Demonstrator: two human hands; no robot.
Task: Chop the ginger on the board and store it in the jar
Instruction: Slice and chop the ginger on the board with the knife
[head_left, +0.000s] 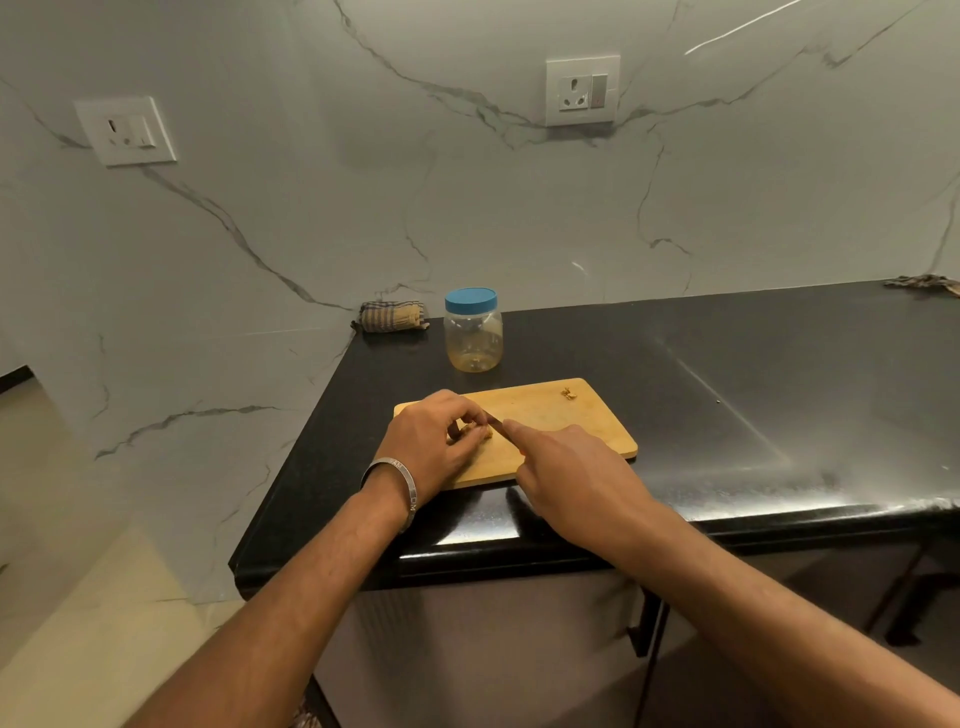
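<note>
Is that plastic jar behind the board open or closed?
Closed. The jar stands upright on the black counter with its blue lid seated on top.

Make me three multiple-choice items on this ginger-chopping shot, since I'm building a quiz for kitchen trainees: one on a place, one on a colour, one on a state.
1. Where does the jar stand?
A. On the counter behind the cutting board
B. On the board
C. On the floor

2. What colour is the jar's lid?
A. Red
B. Blue
C. White

3. What is the state of the jar?
A. Lying on its side
B. Open, lid beside it
C. Upright with its lid on

Answers:
1. A: the jar sits on the black counter just beyond the board's far edge.
2. B: the lid is plainly blue.
3. C: the lid sits on the upright jar, while the left hand holds the ginger on the board and the right hand holds the knife.
</note>
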